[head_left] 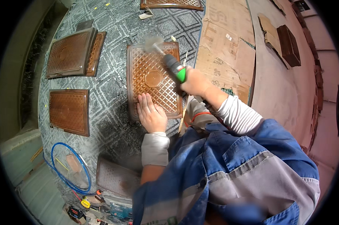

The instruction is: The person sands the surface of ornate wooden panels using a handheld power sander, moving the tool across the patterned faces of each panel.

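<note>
A glossy brown panel (137, 71) with a raised diamond lattice and a round medallion lies in front of me on patterned carpet. My left hand (152, 114) rests flat on its lower part, fingers stretched out. My right hand (195, 81) is wrapped round a rotary power tool (171, 63) with a black collar and a green body. From the tool a thin shaft runs to a round head (153, 44), blurred by motion, over the panel's upper edge. Whether the head touches the surface I cannot tell.
Similar panels lie at the left (70, 54), below them (69, 112), and at the far edge (173, 3). A dusty panel (115, 176), a blue hose (89, 176) and assorted tools (119, 210) are at lower left. Flattened cardboard (225, 45) lies at the right.
</note>
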Motion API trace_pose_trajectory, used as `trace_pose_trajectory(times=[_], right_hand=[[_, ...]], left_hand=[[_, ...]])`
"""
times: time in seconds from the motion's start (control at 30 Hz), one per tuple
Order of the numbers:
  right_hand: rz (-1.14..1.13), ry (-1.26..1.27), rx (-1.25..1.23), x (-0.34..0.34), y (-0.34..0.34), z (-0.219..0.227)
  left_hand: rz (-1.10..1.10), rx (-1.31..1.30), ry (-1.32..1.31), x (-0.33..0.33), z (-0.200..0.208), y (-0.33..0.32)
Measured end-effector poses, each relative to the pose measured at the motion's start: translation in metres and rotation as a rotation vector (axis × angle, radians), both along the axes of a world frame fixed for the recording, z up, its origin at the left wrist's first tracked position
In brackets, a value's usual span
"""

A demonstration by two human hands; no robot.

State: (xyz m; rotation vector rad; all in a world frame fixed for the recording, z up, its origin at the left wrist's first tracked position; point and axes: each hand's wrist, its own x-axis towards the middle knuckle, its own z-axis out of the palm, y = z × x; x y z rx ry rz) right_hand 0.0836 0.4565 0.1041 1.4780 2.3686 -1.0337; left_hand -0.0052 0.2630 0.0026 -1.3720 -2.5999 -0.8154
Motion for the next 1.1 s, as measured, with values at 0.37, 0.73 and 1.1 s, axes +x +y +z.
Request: trace_pose_trajectory(times=[0.37, 0.73, 1.1], right_hand=[[0.097, -0.016, -0.023, -0.009, -0.008, -0.005], [0.192, -0.020, -0.026, -0.020, -0.007, -0.010], [0.199, -0.058, -0.005, -0.030, 0.012, 0.002]], left_hand=[[0.031, 0.010, -0.010, -0.001, -0.003, -0.004], [0.139, 0.011, 0.030, 0.006, -0.007, -0.010], [0.161, 0.005, 0.034, 0.007, -0.005, -0.008]])
